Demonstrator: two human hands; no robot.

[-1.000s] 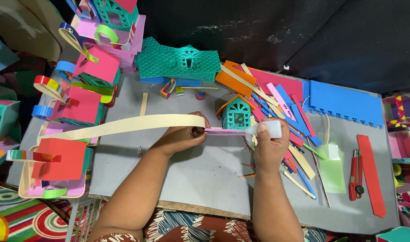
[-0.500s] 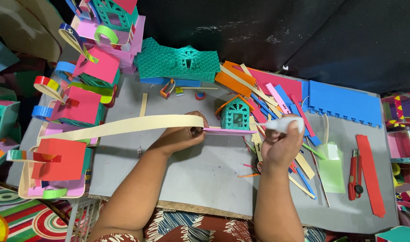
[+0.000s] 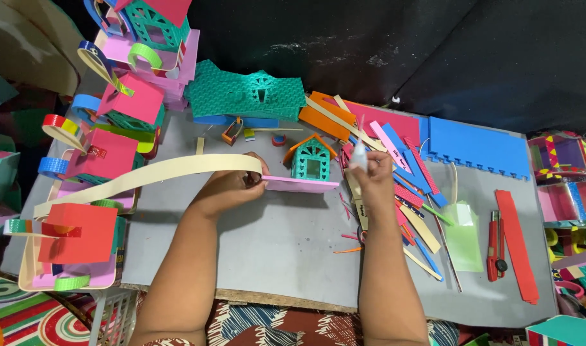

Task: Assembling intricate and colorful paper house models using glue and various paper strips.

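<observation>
Right hand (image 3: 374,173) has lifted the small white glue tube (image 3: 359,156) up off the pink base (image 3: 299,184), fingers still clamped round it. Left hand (image 3: 232,186) stays pinched on the cream strip (image 3: 146,174) at the base's left edge, teal house (image 3: 311,157) standing on it: gluing looks done.

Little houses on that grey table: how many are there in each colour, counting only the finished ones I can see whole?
Teal house with orange roof: 1
Teal houses with pink roof: 2
Teal house with red roof: 1
Total: 4
The stack at the top left is cut off, so it is left out.
</observation>
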